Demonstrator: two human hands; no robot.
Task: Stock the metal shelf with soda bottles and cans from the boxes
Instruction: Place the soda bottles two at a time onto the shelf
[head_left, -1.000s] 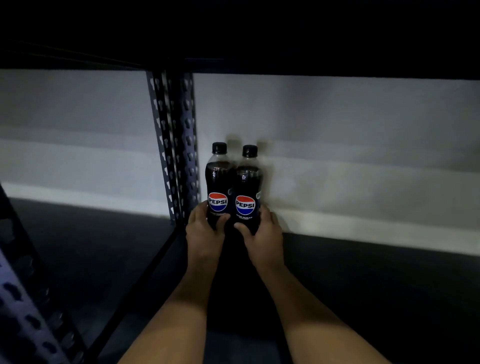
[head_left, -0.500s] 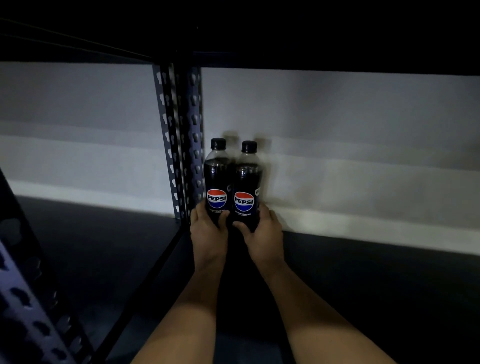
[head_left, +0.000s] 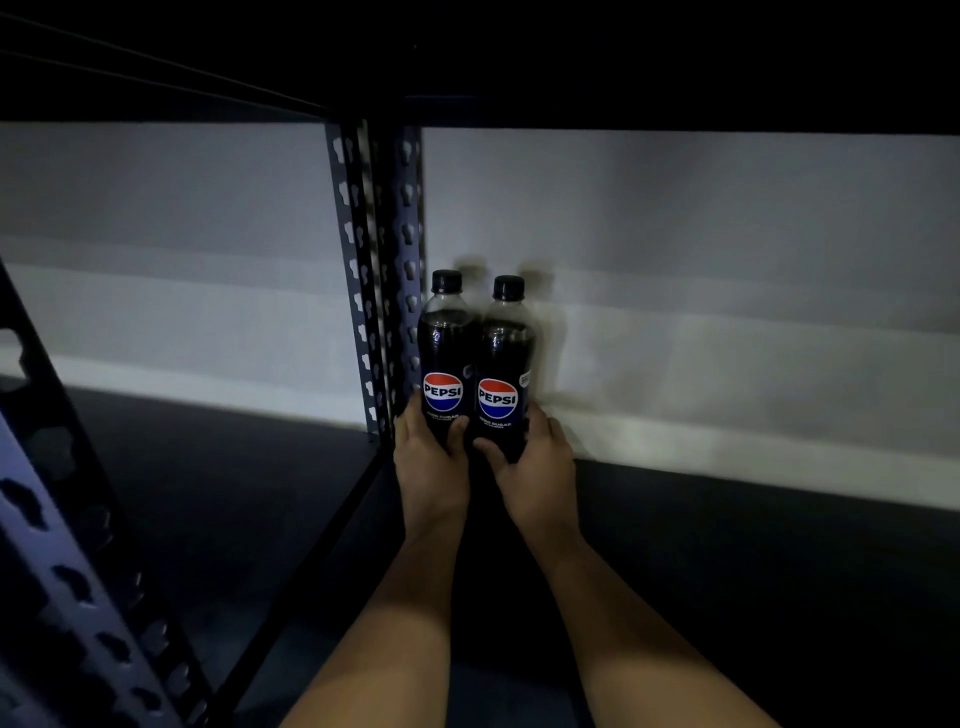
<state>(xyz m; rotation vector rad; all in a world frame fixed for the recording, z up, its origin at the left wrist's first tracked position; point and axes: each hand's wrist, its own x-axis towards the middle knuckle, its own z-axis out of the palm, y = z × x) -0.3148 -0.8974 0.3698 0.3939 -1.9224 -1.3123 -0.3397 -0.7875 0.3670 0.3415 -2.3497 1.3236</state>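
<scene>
Now our left hand (head_left: 427, 457) grips one dark plastic Pepsi bottle (head_left: 442, 358), our right hand (head_left: 535, 467) its twin (head_left: 503, 364), fingers curled round their bases, tucking both upright beside the perforated metal shelf post (head_left: 384, 270), saving room.

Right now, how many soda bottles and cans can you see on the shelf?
Pepsi bottles: 2, the left bottle held by the left hand, the right bottle held by the right hand
Cans: 0
Total: 2
</scene>
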